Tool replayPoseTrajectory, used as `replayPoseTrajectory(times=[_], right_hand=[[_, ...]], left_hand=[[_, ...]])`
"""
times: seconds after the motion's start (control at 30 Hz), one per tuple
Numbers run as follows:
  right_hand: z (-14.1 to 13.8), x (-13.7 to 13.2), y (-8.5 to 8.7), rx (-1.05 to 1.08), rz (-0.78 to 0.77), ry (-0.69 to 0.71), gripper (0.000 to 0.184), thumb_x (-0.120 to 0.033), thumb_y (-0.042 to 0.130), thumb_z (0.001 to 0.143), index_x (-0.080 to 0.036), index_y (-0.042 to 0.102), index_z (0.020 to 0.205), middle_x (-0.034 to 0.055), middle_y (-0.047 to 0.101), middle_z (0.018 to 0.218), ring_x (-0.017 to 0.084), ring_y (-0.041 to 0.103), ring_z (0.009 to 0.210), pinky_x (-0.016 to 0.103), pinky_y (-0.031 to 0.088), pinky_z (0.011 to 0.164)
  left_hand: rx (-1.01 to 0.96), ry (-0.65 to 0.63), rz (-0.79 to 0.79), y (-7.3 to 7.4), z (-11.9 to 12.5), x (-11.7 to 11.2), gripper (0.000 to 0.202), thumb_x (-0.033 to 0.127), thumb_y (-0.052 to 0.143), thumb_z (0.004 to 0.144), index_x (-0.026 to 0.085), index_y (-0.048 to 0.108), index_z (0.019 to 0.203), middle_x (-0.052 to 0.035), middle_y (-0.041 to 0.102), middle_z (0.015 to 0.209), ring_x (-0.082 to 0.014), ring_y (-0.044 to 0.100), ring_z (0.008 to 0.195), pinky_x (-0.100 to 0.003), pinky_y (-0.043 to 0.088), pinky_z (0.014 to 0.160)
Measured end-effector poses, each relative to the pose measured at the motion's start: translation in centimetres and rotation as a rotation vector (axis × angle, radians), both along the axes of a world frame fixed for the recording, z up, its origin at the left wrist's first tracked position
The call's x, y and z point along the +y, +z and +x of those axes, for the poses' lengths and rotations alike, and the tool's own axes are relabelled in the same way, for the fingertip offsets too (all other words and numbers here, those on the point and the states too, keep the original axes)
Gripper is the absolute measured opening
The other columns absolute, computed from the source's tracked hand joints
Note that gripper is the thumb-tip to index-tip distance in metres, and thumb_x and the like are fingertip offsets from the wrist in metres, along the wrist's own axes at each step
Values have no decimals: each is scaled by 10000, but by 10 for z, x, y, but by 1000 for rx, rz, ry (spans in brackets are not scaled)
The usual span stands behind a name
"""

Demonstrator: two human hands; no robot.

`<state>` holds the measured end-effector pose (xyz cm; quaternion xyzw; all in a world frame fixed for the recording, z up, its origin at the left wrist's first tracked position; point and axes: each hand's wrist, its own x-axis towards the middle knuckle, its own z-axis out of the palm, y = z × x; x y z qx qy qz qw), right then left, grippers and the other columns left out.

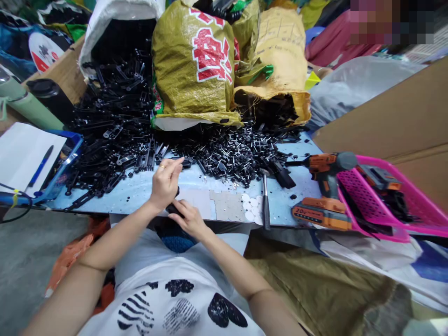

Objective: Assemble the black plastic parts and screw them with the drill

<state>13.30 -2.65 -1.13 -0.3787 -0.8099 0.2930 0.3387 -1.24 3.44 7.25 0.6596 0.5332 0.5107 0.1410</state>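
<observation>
My left hand [165, 181] is raised over the light blue table [140, 191], its fingers curled and pinched together near the heap of small black plastic parts [238, 154]; a ring shows on one finger. My right hand [187, 217] lies just under it at the table's near edge, closed around a small black part [171, 208]. The two hands touch. What the left fingertips hold is too small to make out.
A larger pile of long black clips [112, 112] spills from a white sack [115, 18] at left. Yellow sacks [192, 60] stand behind. An orange cordless drill [324, 186], a hammer [265, 200] and a pink basket [385, 200] lie at right; paper and pen [40, 165] at left.
</observation>
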Motion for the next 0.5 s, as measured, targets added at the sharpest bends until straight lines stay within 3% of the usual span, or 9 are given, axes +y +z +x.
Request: replayPoseTrajectory(times=[0.07,0.17,0.27,0.4,0.5], right_hand=[[7,7,-1,-44,-42,-59,513,-426,434,930,-239,389,1406,86,595,1069,192,597,976,318,499,848],[29,29,11,-102,-56,-103,528,-428,425,935,-271,335,1431,81,585,1109,202,582,1017,346,478,891],[38,41,28,-253,-45,-38,556,-483,443,915,-288,342,1426,66,588,1051,193,600,920,319,495,815],[33,35,39,-525,-1,-64,613,-543,438,895,-268,336,1433,73,575,1012,195,608,820,291,487,705],[44,30,36,-632,5,-90,576,-510,407,920,-282,319,1442,86,573,1032,193,607,814,274,466,695]], left_hand=[[4,-102,-155,-5,-10,3,417,441,400,930,147,673,1044,-69,622,877,-142,584,763,-270,472,723],[-26,-211,-370,-23,-20,1,453,510,429,892,142,684,954,-55,631,792,-139,579,675,-259,469,641],[-42,-270,-392,-34,-12,-6,401,512,520,836,153,662,945,-73,642,926,-151,600,742,-253,474,635],[-95,-221,-366,-33,1,-10,252,416,630,778,167,613,744,-27,649,746,-145,608,687,-241,473,628],[-215,-55,-297,-29,-20,0,259,403,486,881,165,572,824,-35,657,762,-133,622,698,-248,489,665]])
